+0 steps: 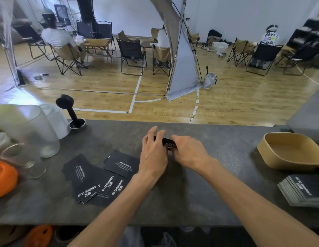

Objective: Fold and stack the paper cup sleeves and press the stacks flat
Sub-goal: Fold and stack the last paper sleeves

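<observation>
Both hands together over the middle of the dark table, working one black sleeve between them. Left hand laid over the sleeve's left part, fingers bent down onto it, thumb side toward the body. Right hand at the sleeve's right end, fingers curled round it in a narrow grip; fingertips hidden behind the sleeve and the other hand. Only a small strip of the sleeve visible between the two hands, with some white print on it, too blurred to read.

Left of the hands, flat on the table, a loose spread of black sleeves, overlapping one another, white lettering facing up. At the right edge, a neat stack of sleeves, well apart from the hands. Beyond that stack, a tan tray with a raised rim.

On the far left, a frosted jug, a clear glass in front of it, and an orange lid at the edge. Behind those, a black tamper standing tilted in a small metal cup.
</observation>
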`<state>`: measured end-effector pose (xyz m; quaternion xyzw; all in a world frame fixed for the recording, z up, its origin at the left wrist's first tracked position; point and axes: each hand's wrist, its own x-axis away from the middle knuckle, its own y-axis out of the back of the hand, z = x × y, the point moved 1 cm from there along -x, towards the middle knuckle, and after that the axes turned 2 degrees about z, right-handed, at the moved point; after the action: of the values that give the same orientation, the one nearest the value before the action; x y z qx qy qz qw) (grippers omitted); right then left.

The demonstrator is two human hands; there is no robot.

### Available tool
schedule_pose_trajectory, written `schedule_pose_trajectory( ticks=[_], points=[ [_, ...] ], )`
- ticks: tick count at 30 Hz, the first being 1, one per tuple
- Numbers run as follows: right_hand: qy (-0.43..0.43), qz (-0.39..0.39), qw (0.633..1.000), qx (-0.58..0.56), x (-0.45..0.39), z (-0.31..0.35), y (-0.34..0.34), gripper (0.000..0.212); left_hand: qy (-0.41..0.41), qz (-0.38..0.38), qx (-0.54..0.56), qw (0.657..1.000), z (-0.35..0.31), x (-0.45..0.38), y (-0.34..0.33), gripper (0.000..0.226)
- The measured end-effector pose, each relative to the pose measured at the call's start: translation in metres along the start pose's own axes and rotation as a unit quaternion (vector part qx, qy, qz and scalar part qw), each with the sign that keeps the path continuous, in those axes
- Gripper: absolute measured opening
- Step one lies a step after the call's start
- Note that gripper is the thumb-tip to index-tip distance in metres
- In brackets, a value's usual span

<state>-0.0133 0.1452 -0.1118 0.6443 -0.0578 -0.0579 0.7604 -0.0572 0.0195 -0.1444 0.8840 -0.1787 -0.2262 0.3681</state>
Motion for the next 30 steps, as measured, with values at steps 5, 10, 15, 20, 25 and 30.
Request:
schedule_pose_trajectory(
  ticks=[5, 10, 15, 20, 25, 30],
  points=[
    [0.011, -0.001, 0.999, 0.030, 0.002, 0.002, -0.009, 0.015, -0.015, 0.072, -0.007, 0.997, 0.016, 0.005, 0.012, 0.047],
    [0.021, 0.003, 0.999, 0.025, 0.004, 0.001, -0.010, 0.015, 0.002, 0.057, -0.022, 0.998, 0.031, 0.016, 0.044, 0.049],
    [0.024, 0.014, 0.999, 0.020, 0.004, 0.001, -0.009, 0.016, 0.047, 0.075, -0.039, 0.995, 0.053, 0.028, 0.085, 0.062],
    [0.017, 0.020, 1.000, 0.010, 0.003, 0.001, -0.007, 0.014, 0.043, 0.223, -0.169, 0.959, 0.056, 0.035, 0.100, 0.053],
    [0.015, 0.025, 1.000, 0.013, 0.003, 0.000, -0.007, 0.014, 0.072, 0.203, -0.274, 0.937, 0.030, 0.052, 0.077, 0.071],
    [0.009, 0.028, 0.999, 0.013, 0.002, -0.001, -0.008, 0.015, 0.071, 0.222, -0.275, 0.933, 0.023, 0.054, 0.071, 0.037]
  ],
)
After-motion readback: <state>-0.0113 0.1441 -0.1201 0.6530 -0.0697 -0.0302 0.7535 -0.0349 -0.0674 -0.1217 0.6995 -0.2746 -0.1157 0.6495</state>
